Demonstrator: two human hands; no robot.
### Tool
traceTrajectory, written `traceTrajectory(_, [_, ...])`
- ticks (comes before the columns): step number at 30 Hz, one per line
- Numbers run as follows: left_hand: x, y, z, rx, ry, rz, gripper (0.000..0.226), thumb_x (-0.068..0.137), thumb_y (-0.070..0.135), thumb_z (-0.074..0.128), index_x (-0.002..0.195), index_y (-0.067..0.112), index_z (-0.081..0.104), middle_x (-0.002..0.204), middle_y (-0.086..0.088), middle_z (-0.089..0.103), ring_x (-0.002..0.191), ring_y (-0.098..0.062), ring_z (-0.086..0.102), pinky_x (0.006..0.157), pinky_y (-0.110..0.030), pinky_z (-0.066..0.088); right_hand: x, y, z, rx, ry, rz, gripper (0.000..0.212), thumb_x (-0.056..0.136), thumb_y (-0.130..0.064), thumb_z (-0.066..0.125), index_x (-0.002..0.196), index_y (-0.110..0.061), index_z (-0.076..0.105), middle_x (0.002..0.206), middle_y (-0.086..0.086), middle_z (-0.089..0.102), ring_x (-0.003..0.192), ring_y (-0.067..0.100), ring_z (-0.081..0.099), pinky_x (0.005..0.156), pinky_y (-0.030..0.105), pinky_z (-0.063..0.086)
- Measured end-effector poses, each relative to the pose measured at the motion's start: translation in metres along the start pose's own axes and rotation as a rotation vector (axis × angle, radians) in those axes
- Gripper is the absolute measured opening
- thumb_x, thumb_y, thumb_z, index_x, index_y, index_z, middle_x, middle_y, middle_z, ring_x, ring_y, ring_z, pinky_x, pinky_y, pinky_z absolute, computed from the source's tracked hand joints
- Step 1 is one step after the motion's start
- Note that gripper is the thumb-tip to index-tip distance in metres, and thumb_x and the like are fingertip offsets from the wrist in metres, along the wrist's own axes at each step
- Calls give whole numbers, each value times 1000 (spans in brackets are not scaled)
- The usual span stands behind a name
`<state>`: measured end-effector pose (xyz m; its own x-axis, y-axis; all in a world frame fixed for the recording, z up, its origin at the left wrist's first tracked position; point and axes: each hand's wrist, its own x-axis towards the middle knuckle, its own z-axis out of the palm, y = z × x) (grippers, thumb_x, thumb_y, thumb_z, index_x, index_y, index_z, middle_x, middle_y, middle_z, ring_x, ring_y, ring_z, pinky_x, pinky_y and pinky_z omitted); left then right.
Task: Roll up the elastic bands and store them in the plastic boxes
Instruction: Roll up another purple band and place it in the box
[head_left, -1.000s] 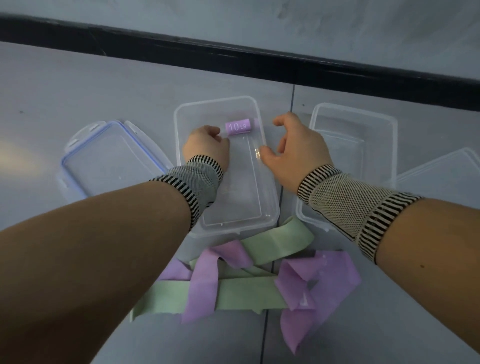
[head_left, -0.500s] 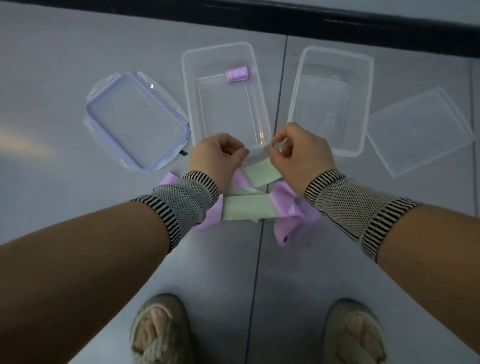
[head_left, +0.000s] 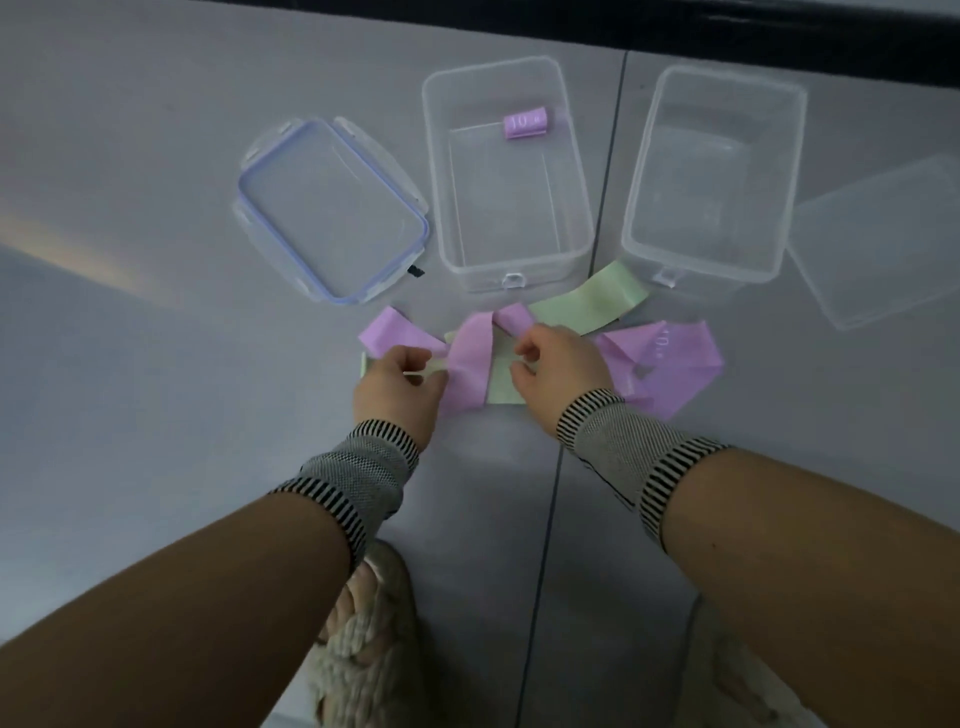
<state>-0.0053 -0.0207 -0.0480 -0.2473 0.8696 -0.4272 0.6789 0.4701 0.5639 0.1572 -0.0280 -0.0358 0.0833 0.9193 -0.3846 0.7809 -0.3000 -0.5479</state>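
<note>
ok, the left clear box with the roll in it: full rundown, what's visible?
The left box is a clear, rectangular plastic tub with rounded corners, open-topped and upright on the grey floor. A small clasp tab sits on its near wall. Inside, one rolled purple band printed "10" lies by the far wall. A blue-rimmed lid lies just left of it; the loose bands lie close in front. No hand touches it.

Pale woven slippers (head_left: 366, 644) stand on a grey floor (head_left: 130, 364) below what seems a dark skirting (head_left: 779, 36).

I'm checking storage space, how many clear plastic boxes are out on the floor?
2. One box, left of the floor seam, holds a rolled purple band. The other box sits right of the seam, with nothing visible inside. Two lids lie beside them.
</note>
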Motion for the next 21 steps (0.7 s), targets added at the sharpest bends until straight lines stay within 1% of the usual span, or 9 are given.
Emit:
traceTrajectory(3, [10, 14, 10, -73, -45, 25, 34, 81, 31, 70, 111, 19, 60, 100, 2, 61, 93, -16, 58, 84, -22, 43, 20, -13, 5, -142, -37, -60, 22, 93, -17, 50, 110, -18, 63, 110, 5, 62, 99, 25, 59, 79, 27, 40])
traceTrajectory(5, [14, 27, 20, -49, -141, 37, 50, 81, 34, 70, 125, 18, 52, 108, 2, 60, 99, -17, 58, 90, -24, 43, 27, -16, 3, -216, -68, -46, 27, 94, -16, 48, 114, -21, 64, 111, 8, 63, 102, 28, 59, 82, 29, 43])
traceTrajectory(7, [19, 33, 26, 7, -199, 20, 58, 82, 37, 68, 131, 18, 45, 113, 1, 62, 103, -19, 59, 91, -26, 42, 30, -16, 4, -248, -83, -24, 29, 93, -15, 48, 117, -20, 63, 113, 9, 63, 104, 29, 58, 86, 32, 44])
traceTrajectory(9, [26, 34, 26, 57, -200, -15, 54, 83, 36, 66, 130, 18, 47, 113, -1, 64, 104, -22, 60, 87, -27, 42, 27, -15, 7, -222, -63, -37, 30, 91, -14, 48, 120, -16, 59, 117, 9, 60, 106, 29, 57, 87, 32, 43])
traceTrajectory(11, [30, 35, 23, 94, -199, -21, 39, 84, 33, 64, 120, 19, 57, 110, -4, 66, 96, -22, 60, 81, -25, 44, 22, -14, 10, -160, -52, -56, 37, 90, -14, 49, 126, -18, 53, 123, 7, 55, 110, 27, 55, 89, 32, 43])
traceTrajectory(13, [29, 35, 17, 65, -205, 8, 25, 87, 32, 61, 108, 20, 64, 102, -4, 68, 84, -19, 57, 75, -23, 41, 19, -14, 14, -127, -73, -67, 44, 89, -15, 52, 133, -21, 46, 131, 5, 49, 114, 27, 53, 91, 33, 42])
traceTrajectory(15, [26, 33, 12, -5, -216, 42, 22, 89, 31, 59, 106, 19, 67, 98, -3, 68, 82, -16, 55, 74, -20, 38, 18, -15, 16, -129, -88, -64, 48, 90, -16, 54, 136, -20, 42, 136, 5, 45, 117, 26, 51, 91, 32, 41])
traceTrajectory(19, [14, 22, 1, -153, -192, 27, 24, 89, 29, 61, 108, 18, 71, 90, 3, 64, 84, -13, 58, 73, -16, 39, 16, -18, 17, -47, 24, -41, 38, 87, -22, 59, 125, -21, 53, 129, 4, 47, 108, 25, 55, 82, 28, 39])
traceTrajectory(21, [12, 18, -5, -210, -178, 22, 22, 89, 27, 62, 105, 16, 72, 87, 2, 65, 81, -13, 58, 69, -16, 42, 13, -20, 17, -35, 42, -56, 35, 86, -26, 61, 120, -21, 58, 124, 4, 49, 106, 25, 56, 83, 27, 40])
